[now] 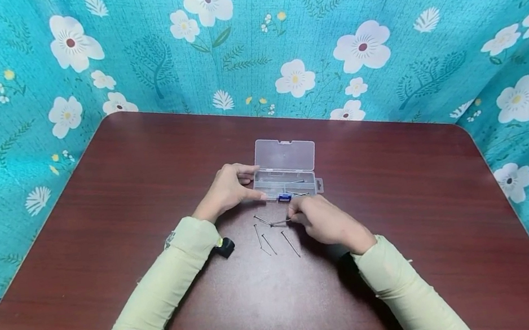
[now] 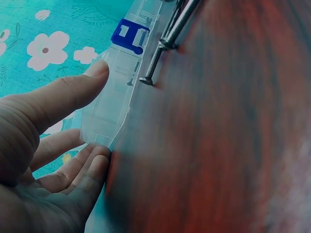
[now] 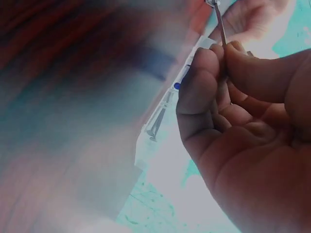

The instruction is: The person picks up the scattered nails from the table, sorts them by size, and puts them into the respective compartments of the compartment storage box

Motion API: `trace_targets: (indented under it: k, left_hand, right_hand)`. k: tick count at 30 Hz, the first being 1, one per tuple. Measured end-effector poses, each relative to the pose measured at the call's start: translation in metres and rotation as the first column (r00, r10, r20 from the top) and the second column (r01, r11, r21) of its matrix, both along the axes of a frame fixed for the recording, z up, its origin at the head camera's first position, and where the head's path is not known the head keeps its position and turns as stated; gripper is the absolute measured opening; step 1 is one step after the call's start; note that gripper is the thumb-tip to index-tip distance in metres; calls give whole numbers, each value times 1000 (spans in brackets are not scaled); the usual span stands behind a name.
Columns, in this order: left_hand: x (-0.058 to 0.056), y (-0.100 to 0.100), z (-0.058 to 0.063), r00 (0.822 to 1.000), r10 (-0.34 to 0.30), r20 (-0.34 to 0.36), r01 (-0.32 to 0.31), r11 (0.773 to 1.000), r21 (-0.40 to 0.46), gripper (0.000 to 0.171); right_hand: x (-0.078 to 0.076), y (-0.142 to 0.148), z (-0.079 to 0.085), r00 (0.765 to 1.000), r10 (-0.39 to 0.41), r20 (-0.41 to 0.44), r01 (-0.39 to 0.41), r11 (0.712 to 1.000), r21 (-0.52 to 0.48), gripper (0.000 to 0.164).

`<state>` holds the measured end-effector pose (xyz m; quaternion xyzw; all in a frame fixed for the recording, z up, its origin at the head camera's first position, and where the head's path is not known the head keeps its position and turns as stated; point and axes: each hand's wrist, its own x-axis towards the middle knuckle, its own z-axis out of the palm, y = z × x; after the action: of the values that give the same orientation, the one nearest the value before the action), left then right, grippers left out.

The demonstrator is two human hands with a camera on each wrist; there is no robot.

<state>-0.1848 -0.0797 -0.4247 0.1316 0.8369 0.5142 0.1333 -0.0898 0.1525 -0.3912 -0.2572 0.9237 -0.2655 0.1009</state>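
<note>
A clear plastic box (image 1: 268, 190) stands on the table with its lid (image 1: 286, 155) raised at the back and a blue latch (image 1: 285, 198) at the front. My left hand (image 1: 227, 189) grips its left end, with the thumb (image 2: 85, 90) on the front and the fingers round the end. Between thumb and fingertips, my right hand (image 1: 326, 221) pinches a nail (image 3: 221, 26) just in front of the box. Another nail (image 1: 261, 220) lies by the pinched one's far end. Several loose nails (image 1: 290, 244) lie nearer to me. Some nails (image 3: 156, 124) are inside the box.
A small black object (image 1: 226, 247) is by the left cuff, and I cannot tell its kind. The dark red-brown table (image 1: 165, 151) extends around the box. Behind it hangs a blue flowered curtain (image 1: 255, 35).
</note>
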Motion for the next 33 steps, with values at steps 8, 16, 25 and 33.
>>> trace_targets:
  k: [8, 16, 25, 33]
  left_hand:
    - [0, 0, -1, 1000, -1, 5, 1, 1000, 7, 73]
    - [0, 1, -1, 1000, 4, 4, -4, 1000, 2, 73]
    - [0, 1, 1, 1000, 11, 14, -11, 1000, 0, 73]
    - [0, 2, -1, 1000, 13, 12, -13, 1000, 5, 73]
  right_hand:
    - [-5, 4, 4, 994, -87, 66, 93, 991, -92, 19]
    - [-11, 8, 4, 966, -216, 144, 240, 953, -182, 15]
    - [-19, 8, 5, 940, -300, 165, 332, 917, -222, 13]
    - [-28, 10, 6, 922, -371, 113, 387, 890, -240, 14]
